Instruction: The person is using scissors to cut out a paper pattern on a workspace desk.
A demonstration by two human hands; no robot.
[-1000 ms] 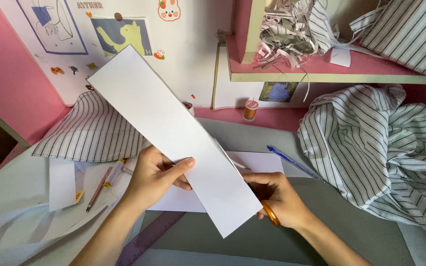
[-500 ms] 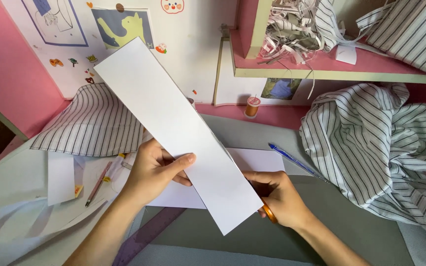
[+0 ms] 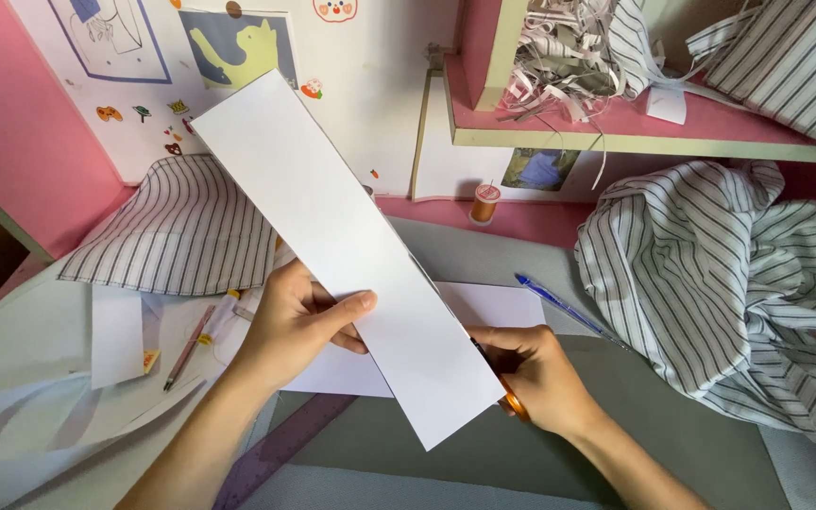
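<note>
A long white paper strip (image 3: 342,236) slants from upper left to lower right above the grey desk (image 3: 672,444). My left hand (image 3: 299,321) grips it at its left edge, thumb on top. My right hand (image 3: 535,373) is partly behind the strip's lower right end, closed on scissors with orange handles (image 3: 514,404); the blades are hidden behind the paper. Another white sheet (image 3: 498,304) lies flat under the strip.
Striped cloth lies at the left (image 3: 186,231) and in a heap at the right (image 3: 739,283). A blue pen (image 3: 564,304), an orange thread spool (image 3: 486,202), a pencil (image 3: 186,348), a purple ruler (image 3: 280,449) and paper scraps (image 3: 117,331) lie about. A pink shelf (image 3: 635,127) holds shredded paper.
The paper strip and both hands have shifted slightly; the strip's far end sits a little lower and nearer. Both grips stay the same.
</note>
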